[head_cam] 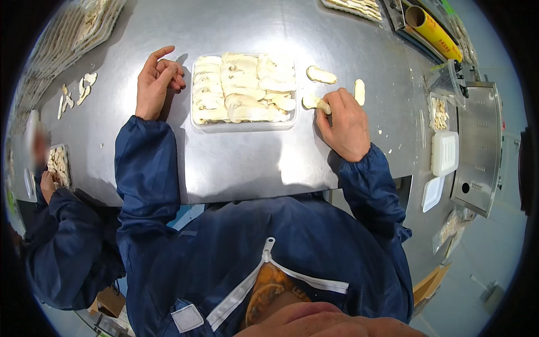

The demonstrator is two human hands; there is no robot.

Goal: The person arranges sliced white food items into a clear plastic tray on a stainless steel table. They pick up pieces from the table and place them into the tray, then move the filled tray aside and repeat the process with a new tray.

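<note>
A clear plastic tray (pixel 244 128) stands on the steel table, filled with overlapping pale mushroom slices (pixel 244 88) laid in three columns. At its right side, my right hand (pixel 346 122) pinches one mushroom slice (pixel 312 102) by its narrower end, just above or on the table. Two loose slices lie beyond that hand: a browner-edged slice (pixel 321 75) and a narrow slice (pixel 359 92). My left hand (pixel 158 82) is left of the tray, apart from it, its index finger extended and the other fingers curled. Nothing shows in it.
Stacked trays of slices (pixel 90 29) rise at the far left, near scattered slices (pixel 84 88). A co-worker's hand (pixel 48 185) is at another tray (pixel 60 164). Rightward are a yellow roll (pixel 438 36), a clear container (pixel 446 80), white tubs (pixel 445 153) and a steel machine (pixel 478 147).
</note>
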